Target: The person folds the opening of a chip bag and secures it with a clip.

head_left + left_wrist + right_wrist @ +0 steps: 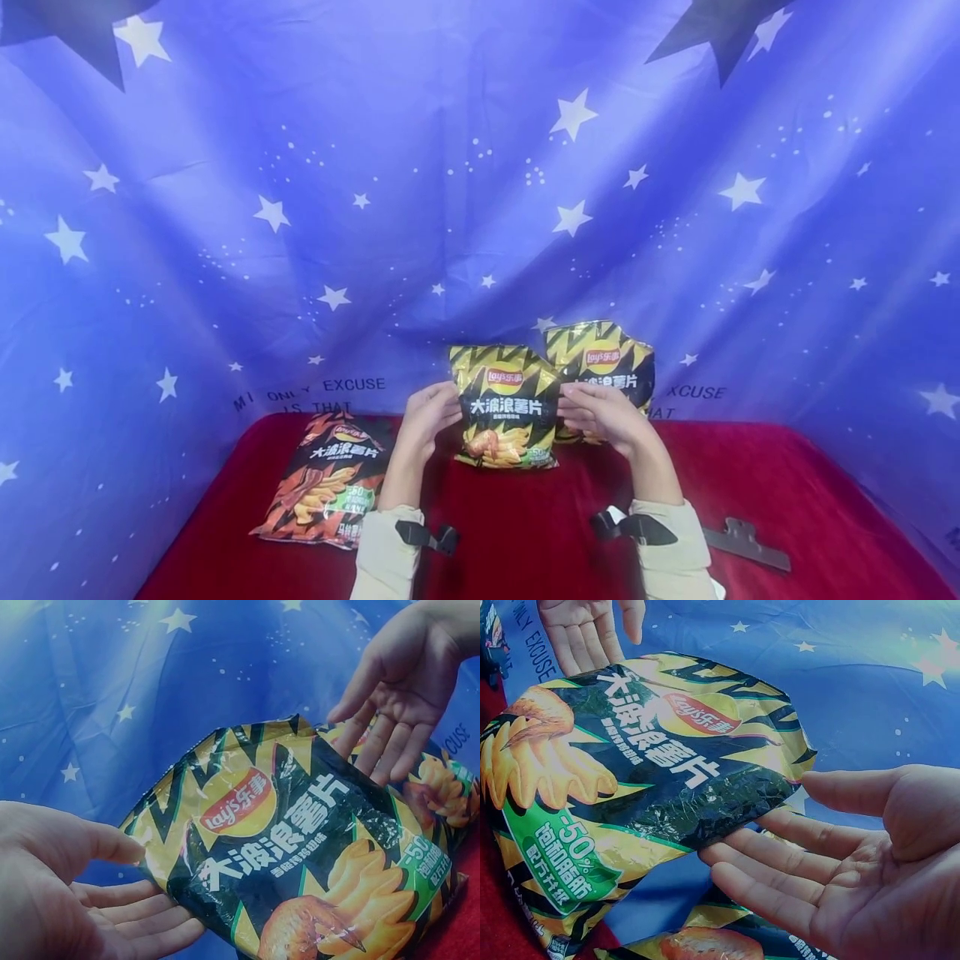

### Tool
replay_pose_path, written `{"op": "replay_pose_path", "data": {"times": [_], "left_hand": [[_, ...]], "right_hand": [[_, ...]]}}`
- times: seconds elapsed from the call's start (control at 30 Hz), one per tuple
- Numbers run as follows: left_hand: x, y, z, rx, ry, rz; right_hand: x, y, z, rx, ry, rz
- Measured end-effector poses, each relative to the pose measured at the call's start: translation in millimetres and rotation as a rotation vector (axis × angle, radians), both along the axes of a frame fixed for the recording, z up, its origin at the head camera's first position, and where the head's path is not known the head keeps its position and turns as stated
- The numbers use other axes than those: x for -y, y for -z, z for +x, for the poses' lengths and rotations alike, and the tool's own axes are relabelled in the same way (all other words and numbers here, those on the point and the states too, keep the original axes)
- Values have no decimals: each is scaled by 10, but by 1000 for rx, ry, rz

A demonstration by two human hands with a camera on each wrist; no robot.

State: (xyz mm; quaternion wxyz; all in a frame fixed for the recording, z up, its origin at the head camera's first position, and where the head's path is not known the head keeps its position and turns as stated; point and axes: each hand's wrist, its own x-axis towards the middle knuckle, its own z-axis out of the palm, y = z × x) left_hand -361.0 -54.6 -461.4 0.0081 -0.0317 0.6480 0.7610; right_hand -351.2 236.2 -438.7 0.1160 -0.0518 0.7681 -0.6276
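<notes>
A yellow and black bag of Lay's potato chips (505,408) stands upright between both hands, its printed front facing me. My left hand (431,417) is at its left edge; in the left wrist view the thumb and straight fingers (154,919) touch the bag's side. On the opposite edge is my right hand (603,417), with extended fingers (772,881) against the bag in the right wrist view. A second yellow and black chip bag (600,354) stands behind, partly hidden by the front bag and right hand. At the left lies an orange-red and black chip bag (326,483).
A dark red cloth (517,542) covers the table. Blue star-printed fabric (450,208) hangs behind and around it. To the right of the right sleeve lies a dark grey flat object with a clip-like part (742,546), partly hidden by that arm.
</notes>
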Motion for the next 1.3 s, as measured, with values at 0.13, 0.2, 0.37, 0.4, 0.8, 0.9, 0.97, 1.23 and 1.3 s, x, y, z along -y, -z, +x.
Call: {"op": "replay_pose_path", "data": {"times": [0.13, 0.2, 0.37, 0.4, 0.8, 0.9, 0.97, 1.23, 1.3], "left_hand": [[-6, -28, 17, -21, -24, 14], [-14, -42, 27, -29, -35, 19], [-27, -54, 38, -53, -55, 20], [-27, -55, 39, -55, -56, 20], [-20, -37, 32, -34, -56, -32], [-13, -27, 59, -39, -56, -31], [-9, -22, 78, -39, -51, -32], [30, -30, 75, -62, -38, -67], [42, -43, 65, -71, -29, -77]], "right_hand": [[15, 1, -9, -15, 4, -27], [26, 3, -8, -20, 3, -46], [40, 10, -1, -47, -23, -74], [42, 12, 1, -50, -26, -73], [90, 13, 48, -32, 26, -10], [95, 31, 67, -22, 28, 3], [99, 42, 83, -5, 29, 11], [132, 44, 97, -5, 67, 10], [133, 34, 96, -19, 68, 7]]}}
